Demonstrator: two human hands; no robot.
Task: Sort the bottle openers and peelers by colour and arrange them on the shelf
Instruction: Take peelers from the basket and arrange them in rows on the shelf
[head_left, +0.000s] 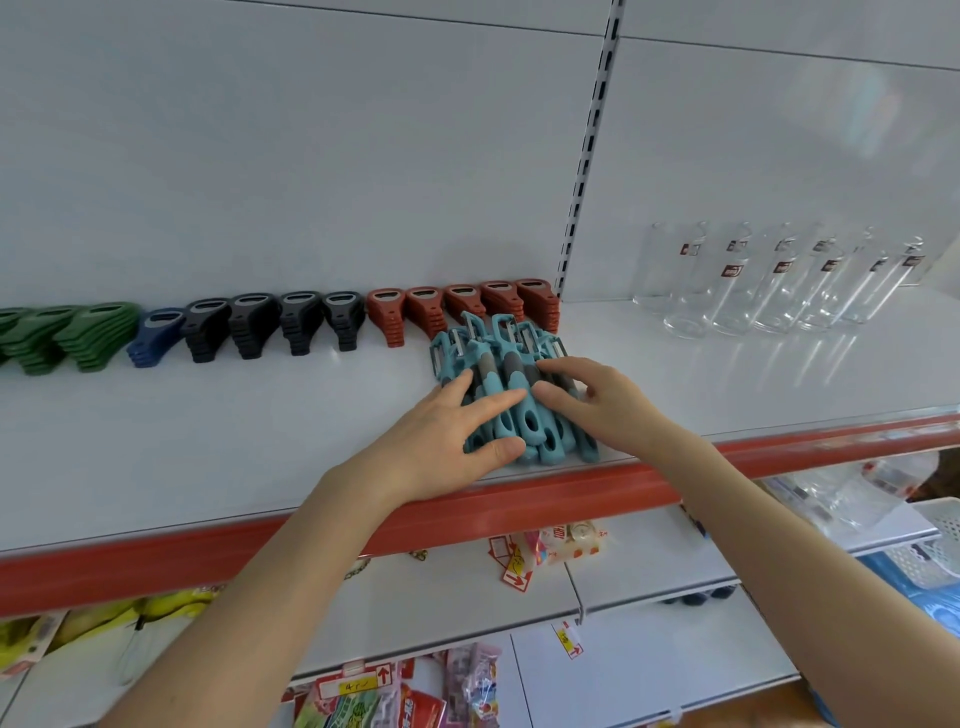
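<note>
A heap of teal peelers (524, 410) with grey grips lies near the front of the white shelf (208, 436). My left hand (447, 441) lies on the heap's left side, fingers spread, thumb against the handle ends. My right hand (592, 400) covers the heap's right side, fingers bent over the handles. Along the back wall stand stacked bottle openers in a row: green (78, 335), blue (156, 338), black (270, 325) and red (462, 309).
Several clear glasses (769, 280) stand on the shelf to the right of the upright post (582, 171). A red price rail (519, 506) runs along the shelf's front edge. Packaged goods (545, 551) and white baskets (930, 551) lie on lower shelves.
</note>
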